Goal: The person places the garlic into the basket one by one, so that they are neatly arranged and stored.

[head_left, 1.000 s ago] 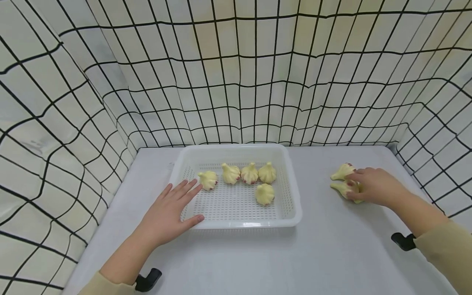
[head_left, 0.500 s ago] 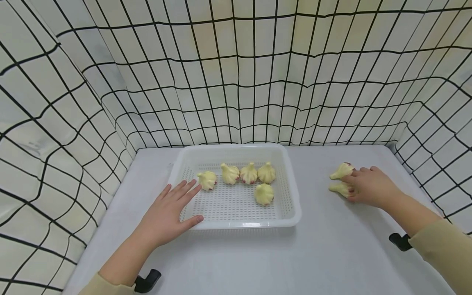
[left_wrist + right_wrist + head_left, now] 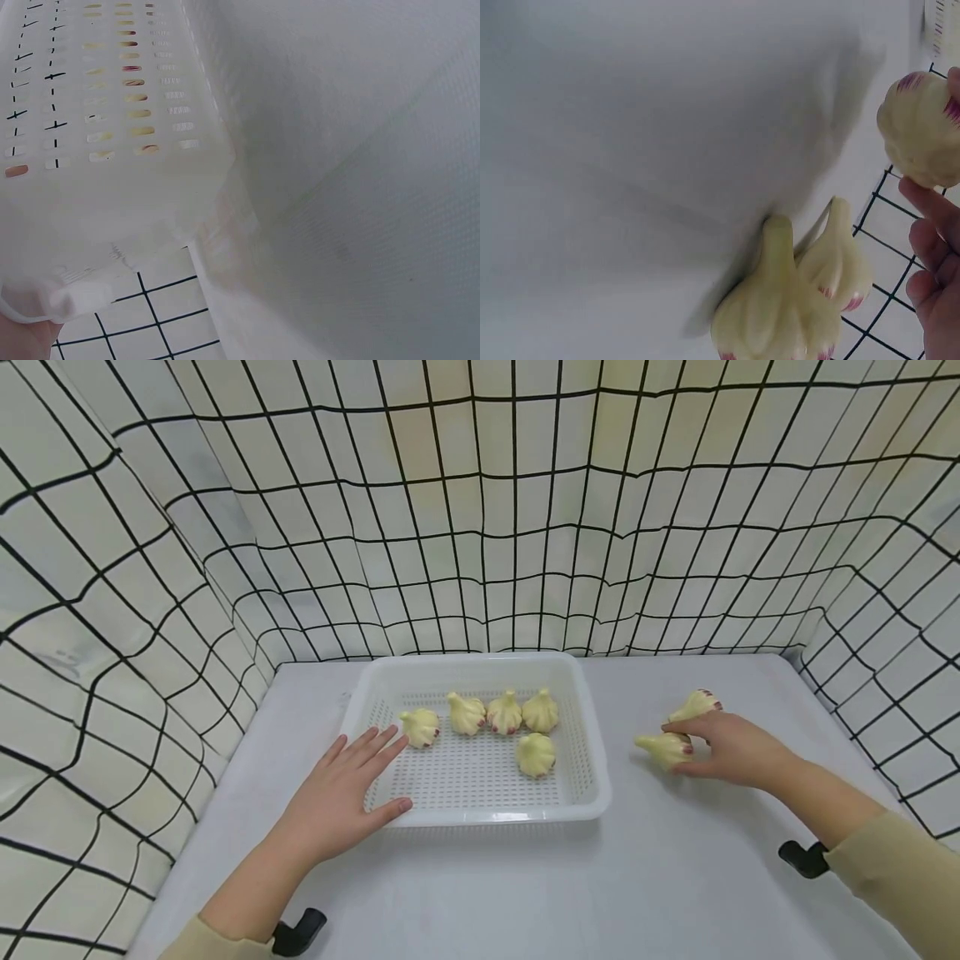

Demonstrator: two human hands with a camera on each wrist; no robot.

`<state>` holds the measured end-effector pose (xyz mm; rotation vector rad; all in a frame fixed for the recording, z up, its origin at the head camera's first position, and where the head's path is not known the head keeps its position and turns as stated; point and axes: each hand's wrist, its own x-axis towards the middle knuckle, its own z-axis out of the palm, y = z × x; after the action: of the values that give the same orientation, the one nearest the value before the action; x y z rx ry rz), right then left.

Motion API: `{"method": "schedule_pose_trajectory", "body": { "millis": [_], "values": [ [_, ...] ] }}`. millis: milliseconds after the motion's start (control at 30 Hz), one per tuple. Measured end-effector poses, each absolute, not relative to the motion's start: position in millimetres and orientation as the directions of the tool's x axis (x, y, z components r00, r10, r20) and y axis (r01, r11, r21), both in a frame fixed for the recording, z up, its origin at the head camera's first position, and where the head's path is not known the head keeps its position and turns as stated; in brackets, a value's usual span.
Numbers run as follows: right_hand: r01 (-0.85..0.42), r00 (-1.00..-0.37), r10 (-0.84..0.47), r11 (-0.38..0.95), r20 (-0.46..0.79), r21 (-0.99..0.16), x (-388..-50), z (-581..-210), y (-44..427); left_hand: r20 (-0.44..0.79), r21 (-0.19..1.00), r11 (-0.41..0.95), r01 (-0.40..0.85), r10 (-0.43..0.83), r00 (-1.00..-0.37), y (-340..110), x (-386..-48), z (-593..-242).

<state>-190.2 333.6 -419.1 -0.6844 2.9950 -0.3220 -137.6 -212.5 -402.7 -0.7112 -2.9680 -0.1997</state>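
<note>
A pale garlic bulb (image 3: 664, 749) with purple-red marks is pinched between the thumb and fingers of my right hand (image 3: 738, 750), off the table on the right. Just beyond that hand lies another garlic bulb (image 3: 697, 702). The right wrist view shows the held bulb (image 3: 915, 131) and two more garlic bulbs, a nearer one (image 3: 769, 315) and a farther one (image 3: 838, 259), resting on the white surface. My left hand (image 3: 337, 797) spreads its straight fingers over the left side of a white perforated basket (image 3: 495, 814). Several garlic bulbs (image 3: 505, 713) sit inside it.
A white cloth-covered table (image 3: 480, 893) carries everything. Black netting (image 3: 517, 527) over white walls encloses the back and both sides. From below, the left wrist view shows the basket's slotted base (image 3: 112, 180).
My right hand has taken hold of a garlic bulb and drawn it left, away from the others. The left hand stays at the basket's left side.
</note>
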Motion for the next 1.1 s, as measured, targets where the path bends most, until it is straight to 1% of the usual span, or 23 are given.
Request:
{"method": "schedule_pose_trajectory", "body": {
  "millis": [100,400,467,667,900,1100],
  "values": [
    [-0.386,-0.911,-0.41,0.885,-0.043,-0.26,-190,-425,330,0.115,0.107,0.883,0.457,0.445,-0.888,-213,-137,-403],
    [-0.35,-0.9,-0.421,0.853,-0.113,-0.387,-186,-431,322,0.116,0.111,0.883,0.455,0.443,-0.889,-213,-138,-405],
    [-0.356,-0.9,-0.424,0.849,-0.102,-0.391,-185,-430,323,0.116,0.111,0.883,0.456,0.444,-0.888,-213,-138,-405],
    [-0.42,-0.883,-0.466,0.839,-0.06,-0.346,-184,-430,330,0.108,0.111,0.883,0.455,0.445,-0.889,-213,-137,-404],
    [-0.349,-0.912,-0.403,0.859,-0.074,-0.376,-182,-422,331,0.108,0.112,0.884,0.453,0.442,-0.89,-213,-137,-404],
    [-0.354,-0.916,-0.401,0.841,-0.032,-0.408,-184,-409,332,0.115,0.109,0.883,0.456,0.444,-0.888,-212,-138,-403]
  ]
}}
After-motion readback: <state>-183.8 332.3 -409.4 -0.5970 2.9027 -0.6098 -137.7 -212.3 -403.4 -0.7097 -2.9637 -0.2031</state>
